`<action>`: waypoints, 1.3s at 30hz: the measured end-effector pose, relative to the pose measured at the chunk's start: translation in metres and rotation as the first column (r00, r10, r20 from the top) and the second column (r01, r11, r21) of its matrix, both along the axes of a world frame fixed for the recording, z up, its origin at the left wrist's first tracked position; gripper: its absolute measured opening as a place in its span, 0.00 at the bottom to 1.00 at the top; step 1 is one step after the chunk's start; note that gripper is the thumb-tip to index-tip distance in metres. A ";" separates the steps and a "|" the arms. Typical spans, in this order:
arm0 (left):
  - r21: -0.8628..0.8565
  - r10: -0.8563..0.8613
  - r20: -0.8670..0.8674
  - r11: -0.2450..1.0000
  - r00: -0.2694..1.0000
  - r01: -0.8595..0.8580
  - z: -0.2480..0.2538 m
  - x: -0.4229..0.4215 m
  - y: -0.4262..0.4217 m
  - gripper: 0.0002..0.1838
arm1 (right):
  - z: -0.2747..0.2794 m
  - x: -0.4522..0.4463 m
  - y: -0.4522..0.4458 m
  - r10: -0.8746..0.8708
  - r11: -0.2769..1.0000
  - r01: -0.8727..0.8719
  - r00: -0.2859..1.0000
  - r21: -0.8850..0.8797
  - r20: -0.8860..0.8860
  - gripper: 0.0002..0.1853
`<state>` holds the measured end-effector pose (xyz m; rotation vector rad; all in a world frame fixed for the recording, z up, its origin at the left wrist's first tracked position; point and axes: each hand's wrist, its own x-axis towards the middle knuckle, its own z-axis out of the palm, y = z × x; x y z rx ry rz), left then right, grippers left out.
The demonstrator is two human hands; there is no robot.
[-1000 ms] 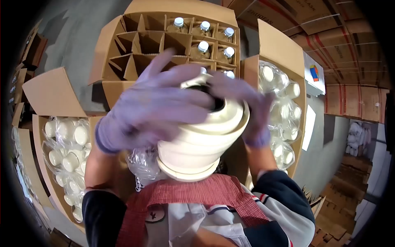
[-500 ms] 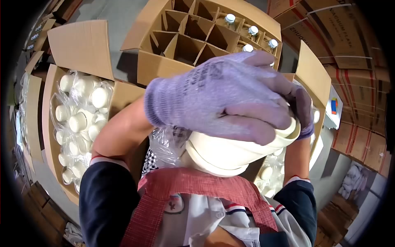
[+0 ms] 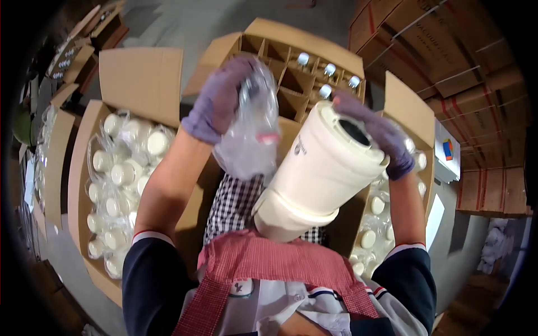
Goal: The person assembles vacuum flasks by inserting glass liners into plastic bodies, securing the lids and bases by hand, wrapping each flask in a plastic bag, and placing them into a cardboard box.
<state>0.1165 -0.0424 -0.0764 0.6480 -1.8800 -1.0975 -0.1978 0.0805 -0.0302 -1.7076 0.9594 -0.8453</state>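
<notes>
Cream flask body [image 3: 322, 168]: nearest, tilted, mouth open, lower end by upper edge of our red apron [image 3: 274, 263]. Right hand [image 3: 378, 129]: half-curled along flask's far rim; firmness of hold, we cannot tell. Left hand [image 3: 224, 95]: raised, blurred, fingers closed on clear plastic bag [image 3: 252, 134], just beside flask. Step, we judge: handling bag while steadying flask; next move calls for right hand steady at rim. Beyond: divided carton [image 3: 339, 46], pale-capped bottles [image 3: 303, 59] toward right edge. Farthest: stacked cartons [image 3: 431, 39].
</notes>
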 end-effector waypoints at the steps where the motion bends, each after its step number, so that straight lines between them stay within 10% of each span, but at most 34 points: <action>1: 0.457 0.096 -0.288 0.888 0.953 0.049 0.018 -0.011 -0.017 0.07 | 0.006 0.002 -0.001 0.002 0.999 -0.002 1.000 0.046 -0.017 0.29; 5: 0.213 -0.268 -0.562 0.867 0.782 0.450 0.075 -0.071 -0.034 0.10 | 0.034 0.028 -0.039 -0.067 0.992 0.114 0.849 -0.060 0.524 0.26; 8: 0.217 -0.390 -0.456 0.823 0.800 0.525 0.116 -0.096 -0.012 0.10 | -0.007 0.035 -0.097 -0.033 0.918 -0.347 0.417 0.193 0.908 0.20; 9: 0.186 -0.349 -0.533 0.840 0.771 0.509 0.113 -0.095 -0.006 0.11 | -0.013 0.027 -0.112 0.110 0.993 -0.120 0.934 0.008 0.340 0.20; 11: 0.335 -0.207 -0.478 0.856 0.854 0.395 0.106 -0.070 -0.007 0.14 | -0.035 0.018 -0.127 -0.112 0.972 -0.036 0.801 -0.233 -0.588 0.19; 12: 0.473 -0.060 -0.371 0.846 0.927 0.244 0.101 -0.059 -0.009 0.16 | -0.055 0.014 -0.124 -0.172 0.980 0.042 0.667 -0.194 -0.725 0.18; 14: 0.465 0.002 -0.571 0.825 0.821 0.321 0.053 -0.038 -0.050 0.17 | -0.067 0.009 -0.113 -0.518 0.841 0.528 0.849 0.120 -0.106 0.21; 16: 0.511 0.029 -0.612 0.777 0.790 0.367 0.034 -0.049 -0.084 0.17 | -0.057 0.004 -0.121 -0.593 0.804 0.419 0.629 0.423 0.503 0.23; 17: 0.559 0.064 -0.650 0.715 0.758 0.419 0.024 -0.051 -0.091 0.17 | -0.051 0.011 -0.111 -0.318 0.948 0.163 0.506 0.272 0.802 0.25; 18: 0.572 0.064 -0.640 0.705 0.766 0.419 0.032 -0.063 -0.082 0.17 | -0.032 0.037 -0.103 -0.214 0.975 0.201 0.740 0.094 0.638 0.27; 20: 0.407 -0.198 -0.534 0.792 0.822 0.455 0.075 -0.103 -0.060 0.18 | -0.011 0.060 -0.091 -0.377 0.912 0.311 0.894 0.269 0.244 0.24; 22: 0.421 -0.186 -0.493 0.803 0.850 0.421 0.093 -0.110 -0.053 0.17 | -0.016 0.043 -0.113 -0.164 0.976 0.184 0.973 -0.114 0.163 0.18; 24: 0.425 -0.151 -0.449 0.831 0.881 0.359 0.090 -0.105 -0.062 0.15 | -0.054 0.018 -0.151 -0.528 0.849 0.356 0.626 -0.391 -0.575 0.15; 27: -0.131 0.242 0.041 0.963 0.969 -0.235 0.036 -0.065 -0.103 0.09 | -0.076 -0.017 -0.152 -0.814 0.578 0.543 0.437 -0.609 -0.383 0.11; 30: -0.417 0.445 0.242 0.850 0.862 -0.321 -0.016 -0.020 -0.093 0.09 | -0.079 -0.013 -0.113 -0.802 0.592 0.478 0.430 -0.648 -0.415 0.07; 33: 0.092 0.378 0.091 0.918 0.921 -0.385 0.018 -0.004 0.004 0.09 | -0.054 0.005 -0.029 -0.773 0.603 0.606 0.604 -0.518 -0.194 0.14; 34: -0.214 0.232 0.164 0.957 0.959 -0.195 0.037 0.018 0.032 0.11 | -0.052 0.015 0.004 -0.782 0.602 0.767 0.622 -0.223 0.028 0.15; 36: -0.462 -0.256 0.246 0.817 0.935 0.345 0.061 0.032 0.064 0.12 | -0.029 0.023 0.050 -0.659 0.582 0.545 0.751 -0.603 0.043 0.12; 39: -0.200 -0.367 0.339 0.872 0.867 0.447 0.004 0.042 0.091 0.11 | -0.053 0.018 0.076 -0.466 0.780 0.221 0.830 -0.585 -0.307 0.08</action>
